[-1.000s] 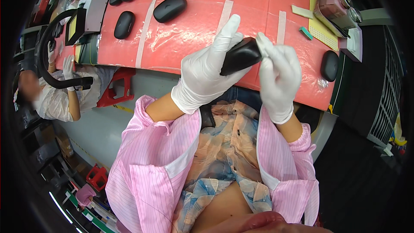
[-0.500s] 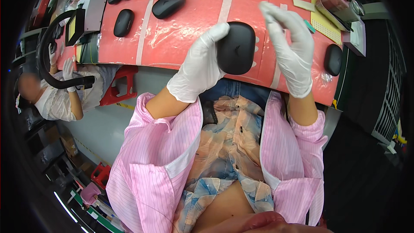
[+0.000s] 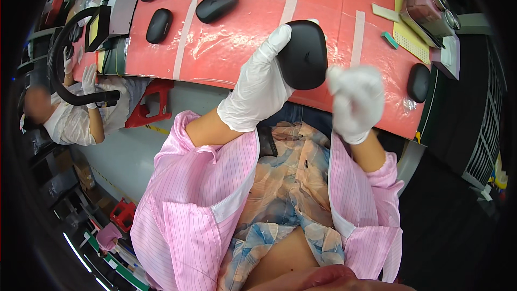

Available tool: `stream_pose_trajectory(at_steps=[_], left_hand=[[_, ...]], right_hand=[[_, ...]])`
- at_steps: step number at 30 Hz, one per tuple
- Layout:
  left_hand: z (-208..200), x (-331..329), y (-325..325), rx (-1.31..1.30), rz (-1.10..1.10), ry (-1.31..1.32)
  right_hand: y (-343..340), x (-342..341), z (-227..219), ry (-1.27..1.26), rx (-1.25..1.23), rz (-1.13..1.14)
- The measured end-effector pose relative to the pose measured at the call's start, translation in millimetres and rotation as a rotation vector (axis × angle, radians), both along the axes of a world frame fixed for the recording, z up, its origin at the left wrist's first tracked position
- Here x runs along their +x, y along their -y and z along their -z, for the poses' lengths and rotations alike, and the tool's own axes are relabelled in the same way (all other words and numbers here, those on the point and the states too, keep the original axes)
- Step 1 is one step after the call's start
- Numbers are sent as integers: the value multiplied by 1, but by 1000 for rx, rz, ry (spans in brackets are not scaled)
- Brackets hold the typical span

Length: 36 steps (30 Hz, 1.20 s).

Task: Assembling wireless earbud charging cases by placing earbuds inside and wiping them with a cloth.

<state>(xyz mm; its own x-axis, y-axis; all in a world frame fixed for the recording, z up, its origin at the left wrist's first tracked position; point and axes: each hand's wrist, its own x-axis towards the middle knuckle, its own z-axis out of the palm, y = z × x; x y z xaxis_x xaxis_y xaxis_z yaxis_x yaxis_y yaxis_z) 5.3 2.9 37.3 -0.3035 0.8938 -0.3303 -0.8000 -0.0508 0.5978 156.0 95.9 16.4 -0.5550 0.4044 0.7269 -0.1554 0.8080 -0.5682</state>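
My left hand [image 3: 265, 78], in a white glove, grips a black rounded case [image 3: 303, 56] with a small mark on its smooth face. The thumb lies along the case's upper left edge, and most of the other fingers are hidden behind it. My right hand [image 3: 356, 99], gloved in white too, is just right of the case's lower right edge. Motion smears its fingers, which look bent; whether it touches the case or holds anything is unclear. Several similar black cases, such as one [image 3: 217, 5] at the far left, lie on the red table covering [image 3: 242, 37].
Another black case [image 3: 418, 83] lies near the table's right edge. Jars stand in a tray [image 3: 425, 19] at the far right, by a yellow perforated sheet [image 3: 412, 42] and a small green piece [image 3: 389, 40]. At left, a black hose [image 3: 55, 59] curves before another gloved person [image 3: 70, 121].
My right hand has come down and left toward the case, its previously spread fingers now bent and blurred. The case, still in my left hand, sits slightly further right and up.
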Motion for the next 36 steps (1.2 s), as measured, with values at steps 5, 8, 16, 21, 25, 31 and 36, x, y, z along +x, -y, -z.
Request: stream_pose_trajectory(at_steps=[5, 8, 16, 21, 25, 31, 36], left_hand=[[1, 2, -1, 39, 94, 87], [12, -13, 0, 195, 115, 208], [11, -8, -4, 145, 3, 200], [-3, -3, -11, -32, -94, 127], [36, -24, -8, 135, 79, 550], [22, -1, -12, 224, 214, 837], [34, 1, -9, 342, 248, 835]], right_hand=[[-38, -31, -24, 145, -87, -12], [-8, -23, -19, 244, 181, -109], [10, 4, 30, 141, 33, -47], [7, 18, 40, 1, -394, -24], [0, 13, 25, -24, -613, 130], [-18, -26, -20, 130, -471, 73], [10, -37, -17, 236, 86, -80]])
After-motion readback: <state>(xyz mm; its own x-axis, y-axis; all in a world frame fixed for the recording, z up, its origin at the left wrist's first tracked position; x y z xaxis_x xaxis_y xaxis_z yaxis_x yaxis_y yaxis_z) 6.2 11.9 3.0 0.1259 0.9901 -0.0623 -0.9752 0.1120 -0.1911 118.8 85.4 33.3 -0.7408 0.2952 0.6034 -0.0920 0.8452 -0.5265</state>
